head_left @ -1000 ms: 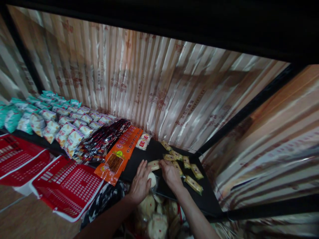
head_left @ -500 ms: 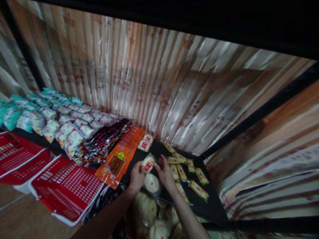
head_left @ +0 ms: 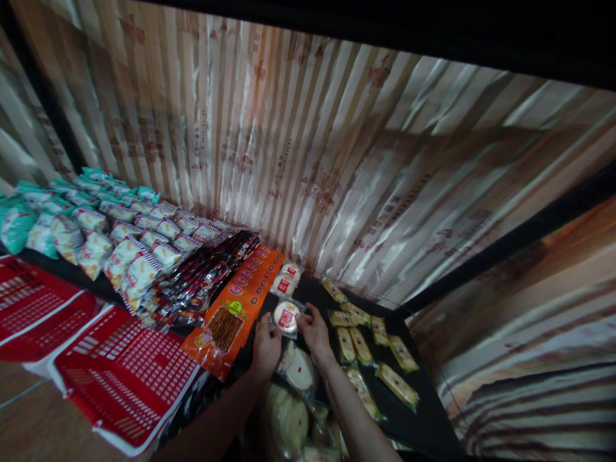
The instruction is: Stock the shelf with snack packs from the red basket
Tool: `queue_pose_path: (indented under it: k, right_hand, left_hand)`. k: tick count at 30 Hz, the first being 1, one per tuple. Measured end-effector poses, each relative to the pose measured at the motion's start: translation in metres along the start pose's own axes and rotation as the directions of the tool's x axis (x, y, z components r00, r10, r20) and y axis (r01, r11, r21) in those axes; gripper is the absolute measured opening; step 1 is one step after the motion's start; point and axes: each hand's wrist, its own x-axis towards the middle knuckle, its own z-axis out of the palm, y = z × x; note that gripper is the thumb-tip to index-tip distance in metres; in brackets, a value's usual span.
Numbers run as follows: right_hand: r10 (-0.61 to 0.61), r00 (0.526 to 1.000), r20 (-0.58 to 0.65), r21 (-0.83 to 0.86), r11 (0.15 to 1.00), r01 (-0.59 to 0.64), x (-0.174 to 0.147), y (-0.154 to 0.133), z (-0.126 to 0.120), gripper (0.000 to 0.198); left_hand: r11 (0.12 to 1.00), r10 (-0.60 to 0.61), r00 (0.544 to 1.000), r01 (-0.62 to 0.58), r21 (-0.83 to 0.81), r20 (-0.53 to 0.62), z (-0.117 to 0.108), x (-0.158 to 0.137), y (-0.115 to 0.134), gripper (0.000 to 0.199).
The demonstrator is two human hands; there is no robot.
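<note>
I have a small round packet [head_left: 285, 317] between my two hands, over the black shelf [head_left: 416, 427]. My left hand [head_left: 266, 351] has its fingers on the near left edge of the wrapper. My right hand [head_left: 315, 335] pinches the right edge, so the hands are a little apart with the packet in the gap. It lies flat with its red label up, just in front of two more white packets [head_left: 285, 284] by the curtain [head_left: 250, 160]. I can't tell if its whole bottom rests on the shelf.

I think I am at the step of putting this packet straight in its row. The next move seems to call for soft fingers, a small nudge to line it up, and then letting go without dragging the crinkly wrapper.

On the left is a flat orange bag [head_left: 260, 266] (it has a picture of brown sticks on it). On the right are little yellow packets [head_left: 397, 385], spread about and some touching. A bigger round packet [head_left: 297, 367] sits close, between my wrists.
</note>
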Motion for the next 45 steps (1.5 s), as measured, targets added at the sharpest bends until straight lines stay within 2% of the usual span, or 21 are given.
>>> queue_pose_path:
  k: [3,6,11,16,23,28,34,37,42,43,45]
  right_hand:
    - [-0.004,0.999,-0.036,-0.066,0.998,0.002,0.011,0.002,0.006,0.058]
    - [-0.001,0.999,-0.046,-0.100,0.995,-0.003,0.019,-0.001,0.015,0.056]
    - [-0.012,0.999,-0.031,-0.189,0.982,0.006,0.028,-0.010,0.027,0.055]
    - [-0.026,0.999,-0.019,-0.235,0.972,0.020,0.039,-0.012,0.033,0.053]
    - [-0.065,0.997,-0.033,-0.332,0.942,0.051,0.038,-0.020,0.036,0.048]
    - [-0.117,0.990,-0.077,-0.513,0.856,0.061,0.032,-0.024,0.037,0.047]
    - [-0.142,0.989,-0.038,-0.465,0.879,0.108,0.017,-0.022,0.027,0.055]
    - [-0.202,0.979,-0.005,-0.398,0.899,0.184,-0.005,-0.016,0.012,0.049]
    - [-0.290,0.954,-0.073,-0.385,0.891,0.241,-0.048,0.001,-0.023,0.040]
    - [-0.296,0.952,-0.075,-0.400,0.884,0.243,-0.056,0.005,-0.029,0.040]
    - [-0.300,0.953,-0.044,-0.430,0.867,0.253,-0.071,0.012,-0.041,0.040]
  left_hand:
    - [0.977,0.079,0.997,-0.077,0.199,-0.002,0.002,-0.006,-0.001,0.048]
    - [0.902,0.168,0.982,-0.189,0.387,0.088,0.005,-0.009,-0.001,0.049]
    - [0.847,0.237,0.959,-0.282,0.451,0.154,0.005,0.003,0.005,0.053]
    - [0.811,0.228,0.956,-0.291,0.508,0.184,0.005,0.018,0.010,0.058]
    - [0.716,0.266,0.940,-0.341,0.609,0.215,0.007,0.032,0.004,0.053]
    - [0.686,0.282,0.932,-0.362,0.631,0.227,0.004,0.032,0.004,0.052]
    - [0.627,0.249,0.926,-0.377,0.682,0.283,-0.003,0.020,0.017,0.053]
    - [0.578,0.337,0.873,-0.488,0.654,0.354,-0.009,0.005,0.020,0.049]
    - [0.496,0.432,0.679,-0.728,0.473,0.593,-0.019,-0.031,0.005,0.038]
    - [0.486,0.428,0.655,-0.748,0.453,0.622,-0.020,-0.039,0.001,0.038]
    - [0.464,0.399,0.647,-0.754,0.465,0.650,-0.021,-0.051,-0.008,0.043]
